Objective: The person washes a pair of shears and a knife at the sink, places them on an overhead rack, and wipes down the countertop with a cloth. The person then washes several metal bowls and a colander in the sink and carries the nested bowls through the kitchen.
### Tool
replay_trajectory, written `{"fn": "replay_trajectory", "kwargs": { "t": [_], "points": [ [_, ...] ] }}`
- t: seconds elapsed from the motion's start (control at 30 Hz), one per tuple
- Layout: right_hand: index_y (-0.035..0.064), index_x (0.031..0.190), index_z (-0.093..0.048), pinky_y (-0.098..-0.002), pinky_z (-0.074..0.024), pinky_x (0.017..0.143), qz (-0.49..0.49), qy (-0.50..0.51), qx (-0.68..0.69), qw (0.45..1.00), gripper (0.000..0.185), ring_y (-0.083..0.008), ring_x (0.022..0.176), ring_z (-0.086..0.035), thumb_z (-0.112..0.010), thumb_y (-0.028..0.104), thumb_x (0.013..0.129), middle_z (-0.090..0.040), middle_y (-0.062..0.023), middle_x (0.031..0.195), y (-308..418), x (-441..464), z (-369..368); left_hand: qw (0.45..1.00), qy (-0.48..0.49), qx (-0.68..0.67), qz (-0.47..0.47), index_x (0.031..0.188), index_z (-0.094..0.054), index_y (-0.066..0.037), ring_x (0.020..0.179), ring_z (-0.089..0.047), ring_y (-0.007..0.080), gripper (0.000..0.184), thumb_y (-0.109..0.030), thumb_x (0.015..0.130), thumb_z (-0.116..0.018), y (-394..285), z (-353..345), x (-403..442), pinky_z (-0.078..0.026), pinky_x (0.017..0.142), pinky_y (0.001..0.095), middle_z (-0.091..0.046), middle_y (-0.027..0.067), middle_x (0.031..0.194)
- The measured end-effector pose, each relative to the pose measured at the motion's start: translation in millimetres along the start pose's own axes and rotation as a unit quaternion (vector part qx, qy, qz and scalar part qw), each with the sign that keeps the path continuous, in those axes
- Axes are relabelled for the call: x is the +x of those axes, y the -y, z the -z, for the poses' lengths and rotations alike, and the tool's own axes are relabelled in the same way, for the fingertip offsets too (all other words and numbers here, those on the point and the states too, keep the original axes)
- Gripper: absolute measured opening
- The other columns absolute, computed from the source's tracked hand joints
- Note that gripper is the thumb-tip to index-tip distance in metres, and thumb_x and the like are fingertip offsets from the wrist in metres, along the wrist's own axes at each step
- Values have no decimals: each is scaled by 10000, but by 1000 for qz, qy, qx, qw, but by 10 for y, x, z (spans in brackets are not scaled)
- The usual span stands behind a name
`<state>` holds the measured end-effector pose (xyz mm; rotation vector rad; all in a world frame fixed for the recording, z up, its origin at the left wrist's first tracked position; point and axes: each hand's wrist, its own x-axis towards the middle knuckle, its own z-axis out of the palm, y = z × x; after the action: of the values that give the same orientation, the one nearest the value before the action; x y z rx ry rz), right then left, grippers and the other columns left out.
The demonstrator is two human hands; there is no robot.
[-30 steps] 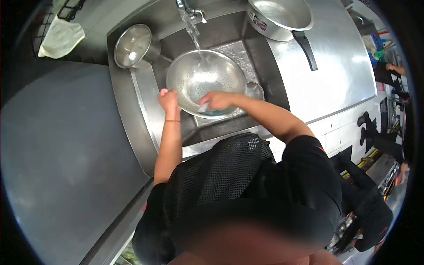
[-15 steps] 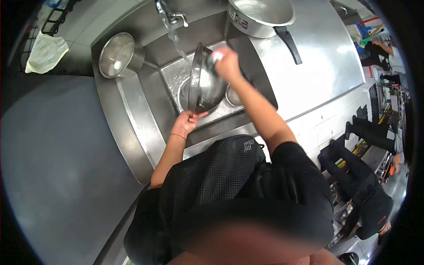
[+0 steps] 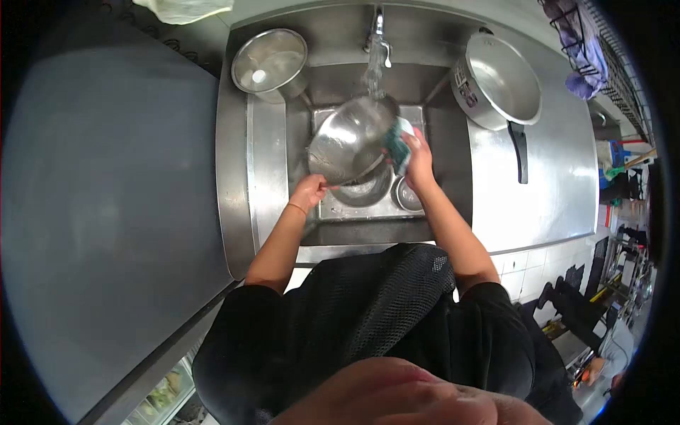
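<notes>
A large metal bowl [image 3: 347,134] is held tilted in the sink [image 3: 329,232], under water running from the faucet [image 3: 379,35]. My left hand [image 3: 309,192] grips its rim at the lower left. In my right hand [image 3: 418,157] is a green and white scrubbing sponge [image 3: 399,146], held at the bowl's right side; whether it presses on the metal I cannot tell. Beneath the bowl, another round metal bowl [image 3: 365,191] lies partly hidden on the sink floor. A small metal cup [image 3: 408,195] stands to its right, below my right hand.
A deep metal pot [image 3: 273,60] stands on the sink's left ledge. On the right counter [image 3: 545,205] sits a pressure cooker pot [image 3: 496,81] with a black handle. A grey panel [image 3: 113,177] borders the left side. One person [image 3: 609,347] is at the far right.
The bowl has turned so that its broad curved face shows more. My right hand with the sponge has moved down to its right side. The view has swung round, centring the sink.
</notes>
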<state>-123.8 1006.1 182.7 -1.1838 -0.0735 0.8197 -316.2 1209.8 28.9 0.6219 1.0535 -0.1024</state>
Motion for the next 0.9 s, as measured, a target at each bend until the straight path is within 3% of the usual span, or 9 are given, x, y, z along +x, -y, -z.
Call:
{"fn": "replay_trajectory", "kwargs": {
  "t": [0.17, 0.3, 0.43, 0.53, 0.6, 0.73, 0.8, 0.87, 0.9],
  "points": [
    [8, 1210, -440, -384, -494, 797, -70, 252, 176, 949, 497, -265, 968, -585, -393, 425, 945, -575, -162, 1072, 622, 770, -1128, 937, -119, 238, -229, 884, -536, 17, 526, -533, 200, 198, 27, 687, -545, -129, -711, -214, -369, 379, 297, -541, 125, 702],
    [-48, 1186, -427, -403, -496, 847, 41, 151, 23, 987, 359, -302, 968, -585, -394, 223, 954, -559, -219, 1070, 935, 1115, -1206, 756, -132, 500, -401, 838, -575, -37, 690, -614, 316, 165, -98, 688, -607, -720, -1115, -283, -470, 606, 413, -620, 140, 755],
    [-32, 1074, -497, -340, -533, 739, 5, 9, 112, 994, 214, -215, 789, -594, -473, 96, 904, -581, -136, 932, 939, 1587, -770, 637, -128, 585, -486, 703, -541, -44, 740, -584, 390, 150, -170, 680, -619, -1360, -1650, -305, -447, 646, 464, -588, 180, 698],
    [-26, 1007, -544, -303, -529, 704, -17, 103, 35, 994, 168, -186, 774, -591, -510, 93, 893, -593, -107, 898, 964, 1593, -660, 627, -89, 530, -564, 693, -570, -53, 718, -590, 385, 145, -187, 679, -623, -1569, -1982, -143, -449, 639, 469, -598, 171, 689],
    [-19, 985, -562, -288, -524, 695, 2, 123, -11, 992, 158, -181, 763, -590, -522, 102, 891, -597, -98, 873, 1045, 1486, -718, 531, -77, 608, -585, 705, -593, -63, 706, -591, 391, 125, -182, 675, -615, -1630, -2194, -206, -458, 635, 464, -617, 173, 721],
    [-9, 1024, -578, -299, -511, 713, 46, 157, -142, 976, 217, -181, 813, -603, -583, 99, 836, -621, -110, 888, 1163, 1478, -749, 541, -104, 630, -547, 759, -622, -76, 763, -590, 395, 149, -202, 682, -602, -1731, -2325, -103, -477, 690, 454, -637, 176, 802],
    [-15, 1064, -571, -324, -506, 752, 64, 176, -210, 960, 300, -207, 863, -611, -623, 114, 798, -632, -128, 936, 1155, 1524, -632, 629, -101, 538, -551, 715, -559, -26, 771, -632, 310, 135, -133, 674, -630, -1824, -2199, -226, -490, 705, 380, -659, 165, 850],
    [-15, 1145, -541, -367, -466, 847, 312, 184, -541, 759, 521, -271, 994, -587, -702, 174, 686, -614, -169, 1070, 1133, 1553, -441, 676, -68, 437, -589, 682, -504, -20, 770, -622, 241, 148, -72, 676, -643, -1834, -1787, -107, -479, 695, 337, -664, 158, 871],
    [-15, 1145, -541, -367, -466, 847, 312, 189, -541, 758, 521, -271, 994, -587, -702, 174, 686, -614, -169, 1070, 1230, 1507, -426, 711, -34, 328, -621, 649, -448, -15, 769, -612, 172, 209, -12, 679, -656, -1776, -1594, -29, -467, 685, 295, -670, 151, 891]
  ]
}}
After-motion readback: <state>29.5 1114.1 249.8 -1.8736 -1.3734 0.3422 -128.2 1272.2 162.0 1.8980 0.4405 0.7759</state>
